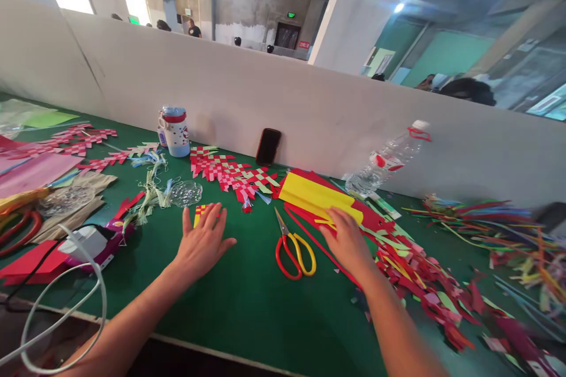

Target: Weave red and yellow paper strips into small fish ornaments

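My left hand point(202, 242) lies with fingers spread, partly over a small red and yellow checkered woven paper piece point(200, 212). My right hand point(347, 242) reaches over thin yellow paper strips and the edge of a folded yellow paper sheet point(316, 194), its fingers stretched out. Whether its fingertips press on a strip is hard to see. Between the hands rest scissors point(295, 250) with one red and one yellow handle, blades pointing away from me. Red paper point(289, 189) shows beneath the yellow sheet.
Woven red and pink paper pieces point(227, 171), a dish of beads point(186, 193), a cup point(177, 135) and a phone point(268, 147) stand or lie behind. Paper scraps point(424, 282), a leaning bottle point(384, 159) and colourful strips point(490, 223) are right. Left are a white cable point(101, 282) and another pair of scissors point(22, 232).
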Available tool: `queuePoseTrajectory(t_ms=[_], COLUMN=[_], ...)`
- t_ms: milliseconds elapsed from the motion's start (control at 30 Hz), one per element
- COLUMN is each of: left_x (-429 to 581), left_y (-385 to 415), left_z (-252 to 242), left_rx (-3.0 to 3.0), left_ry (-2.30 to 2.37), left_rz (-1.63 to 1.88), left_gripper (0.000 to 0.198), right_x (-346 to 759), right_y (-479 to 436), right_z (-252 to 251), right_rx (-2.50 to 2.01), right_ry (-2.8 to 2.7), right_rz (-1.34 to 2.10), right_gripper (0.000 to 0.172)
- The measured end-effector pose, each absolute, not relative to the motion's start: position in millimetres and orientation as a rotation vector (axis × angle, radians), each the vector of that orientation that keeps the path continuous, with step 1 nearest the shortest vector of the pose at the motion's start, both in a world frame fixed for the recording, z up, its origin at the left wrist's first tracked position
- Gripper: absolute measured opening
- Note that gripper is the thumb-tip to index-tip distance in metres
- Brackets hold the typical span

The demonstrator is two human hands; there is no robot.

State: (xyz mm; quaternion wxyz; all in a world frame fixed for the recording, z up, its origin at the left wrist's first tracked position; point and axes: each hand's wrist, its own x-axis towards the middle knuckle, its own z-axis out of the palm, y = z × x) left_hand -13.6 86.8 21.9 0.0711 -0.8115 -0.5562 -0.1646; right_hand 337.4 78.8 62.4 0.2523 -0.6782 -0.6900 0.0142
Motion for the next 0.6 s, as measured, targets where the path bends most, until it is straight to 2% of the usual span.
queuePoseTrajectory(t_ms=[167, 233, 300, 467, 600], left_x=[30.2, 41.3, 47.1, 50.3, 51.4], left_y=[73.5, 68.8, 65.8, 63.1, 64.0], left_z=[22.0, 15.6, 8.2, -0.8, 0.5], left_rx=[-2.712, -2.824, -2.875, -2.920, -2.959], left_ry=[-1.167, -0.952, -0.883, -0.861, -0.875], left_rz=[-0.727, -0.809, -0.839, -0.941, -1.015], left_gripper=[0.039, 0.039, 0.038, 0.037, 0.036], right_x=[381.3, 391.8, 399.2, 411.4, 418.2], right_y=[148.3, 160.6, 165.6, 167.7, 183.2], right_z=[62.3, 57.3, 52.6, 55.0, 70.5], right_rx=[-2.068, -2.134, -2.175, -2.161, -2.161], right_ry=[-1.946, -1.985, -2.017, -2.019, -1.858], right_rz=[-0.152, -0.198, -0.251, -0.455, -0.653], right_gripper=[0.068, 0.073, 0.068, 0.040, 0.037])
